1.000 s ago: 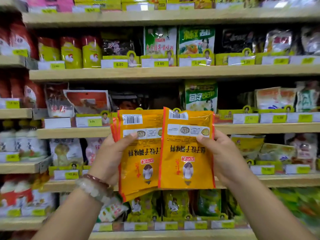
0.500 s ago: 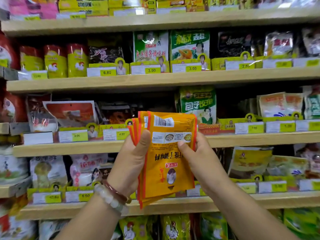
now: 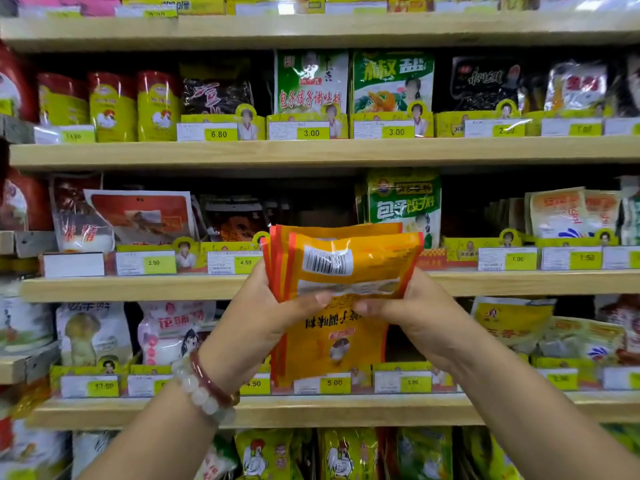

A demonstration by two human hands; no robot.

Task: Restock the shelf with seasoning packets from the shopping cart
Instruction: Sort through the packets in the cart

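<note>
Orange plastic seasoning packets [image 3: 341, 271] (a stacked bunch) sat mid-frame, pinched between left hand [image 3: 256, 327] and right hand [image 3: 420, 318], thumbs across the front.

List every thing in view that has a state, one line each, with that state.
Orange seasoning packets: stacked together, held in front of the shelves, upside down, barcode side showing, top edges bent.
Left hand: grips the stack's left side.
Right hand: grips the stack's right side.
Dark slot on the middle shelf: no packets visible in it.
Green dumpling seasoning packet: standing upright on the shelf.
</note>
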